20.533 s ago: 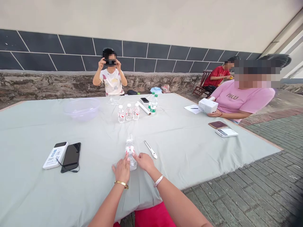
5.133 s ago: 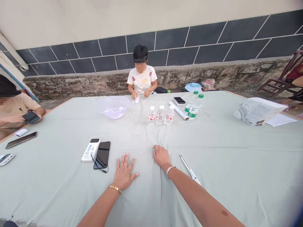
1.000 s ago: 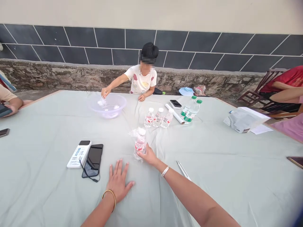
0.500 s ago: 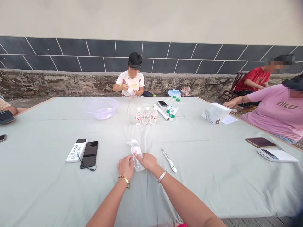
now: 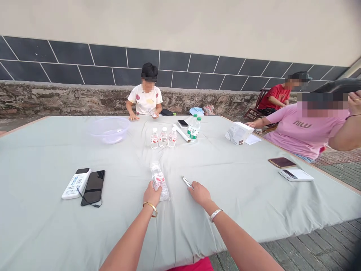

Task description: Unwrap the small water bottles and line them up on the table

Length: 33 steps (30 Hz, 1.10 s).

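Right hand (image 5: 199, 193) now clear of bottle (image 5: 159, 180)

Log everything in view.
wrapped bottle: one, clear, front
cutter: one, silver, front
other bottles: five, clear, centre
roll: one, white, centre
basin: one, lilac, left
phones: two, black, left, centre
power banks: two, white, left, right
slab: one, maroon, right
box: one, white, right
paper: one, white, right
people: three, white/pink/red tops, across, right
chair: one, brown, right
tablecloth: one, grey, below
wall: one, cream, behind
left hand: one, holding wrapped bottle
right hand: one, holding cutter
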### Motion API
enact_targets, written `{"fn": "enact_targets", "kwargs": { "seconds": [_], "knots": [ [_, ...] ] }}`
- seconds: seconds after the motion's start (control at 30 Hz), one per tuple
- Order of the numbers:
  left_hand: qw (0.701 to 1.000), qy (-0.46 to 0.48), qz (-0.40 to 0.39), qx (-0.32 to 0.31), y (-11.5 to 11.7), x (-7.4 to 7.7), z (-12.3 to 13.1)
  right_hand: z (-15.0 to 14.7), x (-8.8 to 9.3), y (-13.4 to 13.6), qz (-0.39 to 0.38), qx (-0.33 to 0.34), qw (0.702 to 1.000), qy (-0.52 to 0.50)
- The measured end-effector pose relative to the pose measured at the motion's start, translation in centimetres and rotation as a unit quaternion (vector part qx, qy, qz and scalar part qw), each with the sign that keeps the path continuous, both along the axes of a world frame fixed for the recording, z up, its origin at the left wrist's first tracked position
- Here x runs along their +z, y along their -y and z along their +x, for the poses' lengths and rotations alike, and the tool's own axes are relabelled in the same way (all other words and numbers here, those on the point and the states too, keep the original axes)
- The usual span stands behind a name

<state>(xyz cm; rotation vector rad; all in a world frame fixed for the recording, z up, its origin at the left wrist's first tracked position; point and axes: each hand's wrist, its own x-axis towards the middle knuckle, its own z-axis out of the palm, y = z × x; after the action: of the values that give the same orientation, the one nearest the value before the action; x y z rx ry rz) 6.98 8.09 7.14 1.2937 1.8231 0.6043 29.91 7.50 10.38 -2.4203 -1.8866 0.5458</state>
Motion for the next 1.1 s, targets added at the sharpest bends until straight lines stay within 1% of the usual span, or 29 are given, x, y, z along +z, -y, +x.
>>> {"fn": "enact_targets", "kwargs": {
  "seconds": [0.07, 0.13, 0.27, 0.37, 0.43, 0.47, 0.53, 0.67, 0.73, 0.8, 0.83, 0.87, 0.9, 0.97, 1.0, 1.03, 1.1],
  "knots": [
    [1.000, 0.007, 0.001, 0.012, 0.1, -0.2, 0.1, -1.0, 0.7, -0.2, 0.011, 0.008, 0.999, -0.051],
    [1.000, 0.015, 0.004, 0.021, 0.2, -0.3, 0.0, -2.9, 1.9, -1.3, 0.015, 0.033, 0.995, -0.098],
    [0.999, 0.032, 0.011, 0.026, 0.7, -0.4, -0.3, -7.5, 4.2, -5.2, 0.001, 0.082, 0.980, -0.182],
    [0.998, 0.048, 0.010, 0.030, 0.9, -0.4, -0.6, -9.9, 5.2, -7.4, 0.005, 0.092, 0.976, -0.199],
    [0.997, 0.064, 0.008, 0.032, 1.0, -0.4, -0.7, -10.5, 5.5, -7.6, 0.004, 0.096, 0.976, -0.196],
    [0.997, 0.074, 0.006, 0.033, 1.0, -0.4, -0.8, -10.4, 5.5, -7.2, 0.003, 0.100, 0.976, -0.194],
    [0.995, 0.095, 0.005, 0.034, 1.0, -0.5, -0.9, -9.8, 5.4, -5.5, -0.003, 0.114, 0.974, -0.196],
    [0.990, 0.133, 0.003, 0.039, 1.0, -0.7, -1.0, -7.1, 5.2, 0.4, -0.031, 0.154, 0.964, -0.214],
    [0.988, 0.145, 0.000, 0.043, 0.9, -0.9, -1.0, -5.5, 5.1, 3.1, -0.063, 0.187, 0.949, -0.244],
    [0.987, 0.154, -0.005, 0.047, 0.9, -1.0, -1.0, -4.1, 5.1, 4.4, -0.107, 0.220, 0.928, -0.279],
    [0.986, 0.158, -0.007, 0.048, 0.9, -1.0, -1.0, -3.4, 4.9, 4.4, -0.118, 0.221, 0.924, -0.290],
    [0.986, 0.160, -0.010, 0.048, 0.8, -1.0, -1.0, -2.9, 4.6, 4.1, -0.110, 0.205, 0.928, -0.290],
    [0.985, 0.162, -0.012, 0.049, 0.8, -0.9, -1.0, -2.4, 4.2, 3.4, -0.082, 0.173, 0.942, -0.275],
    [0.985, 0.164, -0.015, 0.051, 0.8, -0.8, -1.0, -1.7, 3.1, 1.4, 0.000, 0.080, 0.979, -0.188],
    [0.985, 0.164, -0.015, 0.052, 0.8, -0.8, -1.0, -1.4, 2.5, 0.4, 0.031, 0.039, 0.991, -0.127],
    [0.985, 0.165, -0.016, 0.053, 0.8, -0.8, -1.0, -1.2, 1.8, -0.5, 0.053, 0.014, 0.996, -0.068],
    [0.985, 0.166, -0.017, 0.054, 0.7, -0.8, -1.0, -1.3, 0.8, -1.8, 0.082, 0.008, 0.996, 0.016]
  ]
}}
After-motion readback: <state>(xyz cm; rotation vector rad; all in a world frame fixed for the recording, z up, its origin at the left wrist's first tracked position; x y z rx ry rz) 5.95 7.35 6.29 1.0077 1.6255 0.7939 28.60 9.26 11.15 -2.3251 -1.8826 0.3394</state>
